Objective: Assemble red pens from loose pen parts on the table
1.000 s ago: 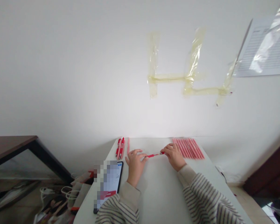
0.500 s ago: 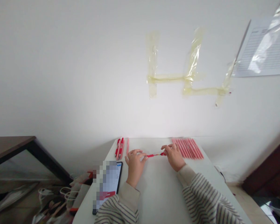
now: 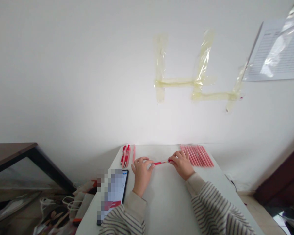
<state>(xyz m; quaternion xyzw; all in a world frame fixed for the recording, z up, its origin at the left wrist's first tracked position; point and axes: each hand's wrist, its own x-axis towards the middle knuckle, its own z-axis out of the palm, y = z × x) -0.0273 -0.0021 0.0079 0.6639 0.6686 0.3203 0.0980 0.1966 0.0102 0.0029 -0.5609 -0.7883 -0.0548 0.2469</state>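
Both my hands hold one red pen [image 3: 161, 162] level above the white table [image 3: 166, 199], near its far edge. My left hand [image 3: 141, 173] pinches the pen's left end between thumb and fingers. My right hand [image 3: 182, 164] is closed on its right end. A row of several pink pens [image 3: 198, 155] lies side by side just right of my right hand. A few red and pink pens [image 3: 126, 155] lie at the far left of the table, beyond my left hand.
A phone [image 3: 112, 194] with a lit screen lies at the table's left edge beside my left forearm. A dark wooden table [image 3: 13, 153] stands to the left, with bags and cords [image 3: 63, 209] on the floor. The white wall carries tape strips [image 3: 198, 78] and a lined sheet [image 3: 279, 52].
My right hand has shifted slightly along the pen's right end. The pen stays held between both hands in the same place.
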